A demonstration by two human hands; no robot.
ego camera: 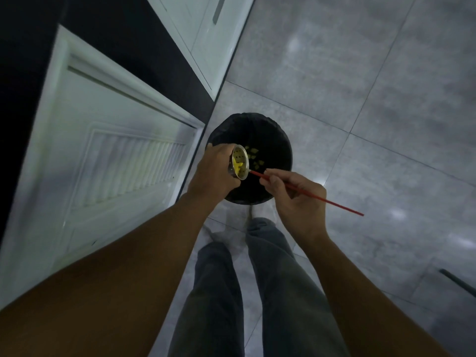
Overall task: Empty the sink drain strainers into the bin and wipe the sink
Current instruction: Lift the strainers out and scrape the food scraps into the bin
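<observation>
Metal strainer [240, 163] held tipped over the bin [257, 119]
The left hand [213, 171] grips the strainer on its side above the black-lined bin, which stands on the tiled floor [360, 99] just beside the white door [103, 150]; the right hand [298, 202] has its fingers [277, 182] pinching a red stick [337, 204], tip at the strainer's rim. Yellow scraps [253, 151] lie in both

Bin mouth part-covered from the near side, open floor to the right

The left hand [213, 172] holding the strainer [240, 163] covers the near-left of the bin [257, 124] mouth. The right hand [296, 202] and its red stick [334, 203] cross the near-right rim, and the far half stays open. A white door [103, 155] crowds the bin's left side, while the tiled floor [373, 104] lies open far and right.
</observation>
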